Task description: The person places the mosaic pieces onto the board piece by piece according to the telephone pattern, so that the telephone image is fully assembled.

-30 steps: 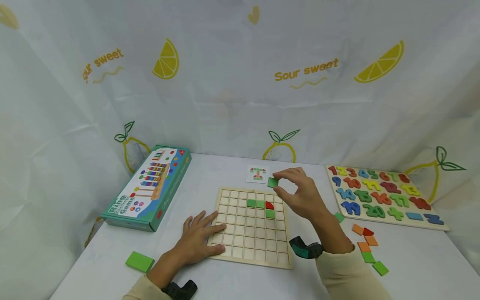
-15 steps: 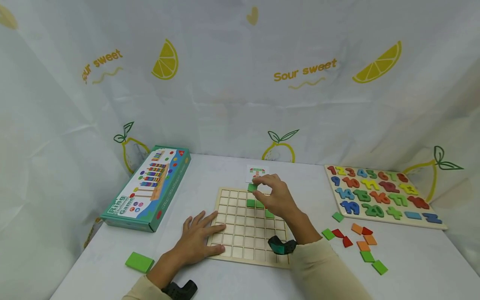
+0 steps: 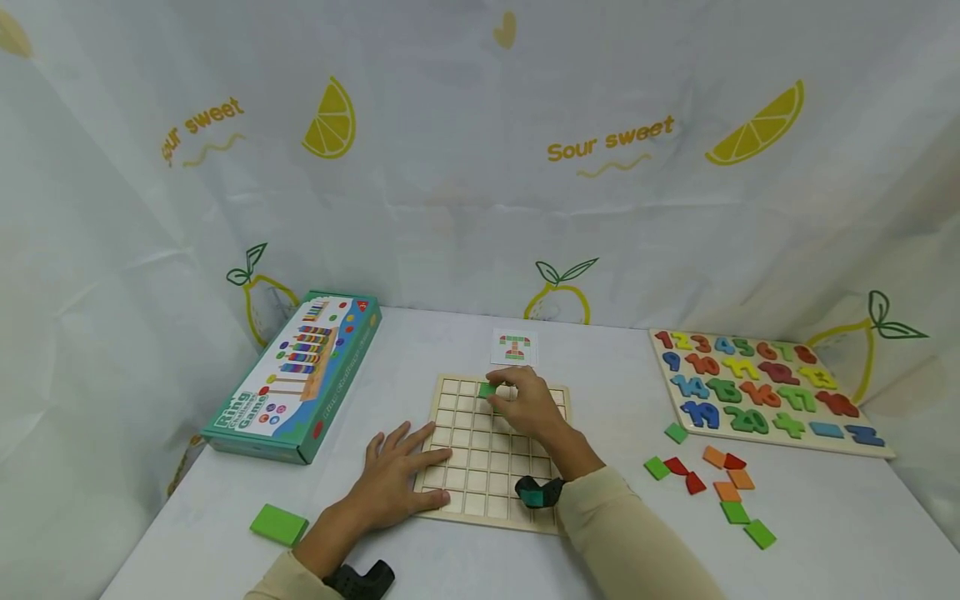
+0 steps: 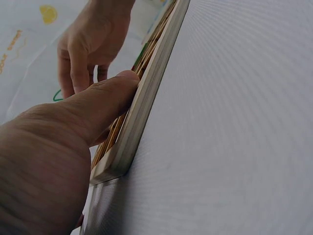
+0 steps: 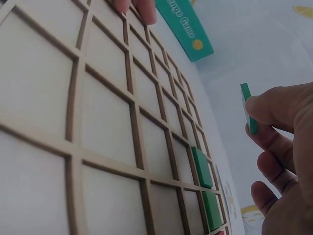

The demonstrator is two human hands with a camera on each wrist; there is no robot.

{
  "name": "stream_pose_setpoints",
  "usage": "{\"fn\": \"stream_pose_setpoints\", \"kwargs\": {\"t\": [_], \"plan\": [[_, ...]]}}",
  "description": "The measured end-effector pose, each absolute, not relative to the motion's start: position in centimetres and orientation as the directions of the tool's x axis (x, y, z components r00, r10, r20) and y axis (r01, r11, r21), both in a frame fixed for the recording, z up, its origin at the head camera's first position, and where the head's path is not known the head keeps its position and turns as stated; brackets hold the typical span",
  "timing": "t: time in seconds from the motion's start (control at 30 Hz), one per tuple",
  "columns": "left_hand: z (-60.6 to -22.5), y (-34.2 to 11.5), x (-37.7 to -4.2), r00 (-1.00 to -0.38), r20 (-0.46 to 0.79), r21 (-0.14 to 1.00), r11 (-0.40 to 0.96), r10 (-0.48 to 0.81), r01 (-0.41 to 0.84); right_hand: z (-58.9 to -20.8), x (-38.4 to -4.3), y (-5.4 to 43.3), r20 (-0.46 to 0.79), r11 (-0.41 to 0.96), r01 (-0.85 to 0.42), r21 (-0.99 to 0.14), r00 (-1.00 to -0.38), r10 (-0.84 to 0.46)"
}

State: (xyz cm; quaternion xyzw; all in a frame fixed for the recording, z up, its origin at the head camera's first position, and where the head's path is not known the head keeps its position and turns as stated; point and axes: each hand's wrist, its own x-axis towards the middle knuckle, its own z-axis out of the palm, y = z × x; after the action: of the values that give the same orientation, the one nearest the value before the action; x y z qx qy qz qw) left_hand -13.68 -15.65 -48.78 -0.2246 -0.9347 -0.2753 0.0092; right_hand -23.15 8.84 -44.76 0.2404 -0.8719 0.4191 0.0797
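Note:
My right hand (image 3: 531, 406) pinches a thin green square tile (image 3: 487, 390) between thumb and fingertips. In the right wrist view this tile (image 5: 248, 108) stands on edge, apart from the wooden grid board (image 5: 73, 147). Two green tiles (image 5: 201, 167) sit in neighbouring cells there, with a bit of red at the bottom edge. From the head view, my right hand covers those filled cells. My left hand (image 3: 397, 479) rests with spread fingers on the left edge of the grid board (image 3: 487, 482). Its thumb (image 4: 110, 95) lies on the board's rim in the left wrist view.
Behind the board lies a pattern card (image 3: 514, 347). Loose green, red and orange tiles (image 3: 726, 492) lie at right, before a number puzzle board (image 3: 765, 392). A game box (image 3: 300, 375) lies at left, and a green block (image 3: 280, 524) nearer the front.
My right hand has carried the green tile leftward and down, from beside the pattern card to over the board's far rows. My left hand has stayed where it was.

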Motion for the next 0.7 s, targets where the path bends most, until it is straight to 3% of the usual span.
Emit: {"fn": "stream_pose_setpoints", "kwargs": {"t": [0.43,0.7], "plan": [[-48.7,-15.6,-13.7,-0.898,0.149,0.523,0.737,0.415,0.427,-45.7,-23.9,8.3,0.204,0.601,-0.401,-0.691,-0.906,-0.37],[-48.7,-15.6,-13.6,-0.899,0.152,0.51,0.747,0.41,0.427,-46.5,-24.1,8.5,0.202,0.605,-0.414,-0.68,-0.899,-0.389]]}}
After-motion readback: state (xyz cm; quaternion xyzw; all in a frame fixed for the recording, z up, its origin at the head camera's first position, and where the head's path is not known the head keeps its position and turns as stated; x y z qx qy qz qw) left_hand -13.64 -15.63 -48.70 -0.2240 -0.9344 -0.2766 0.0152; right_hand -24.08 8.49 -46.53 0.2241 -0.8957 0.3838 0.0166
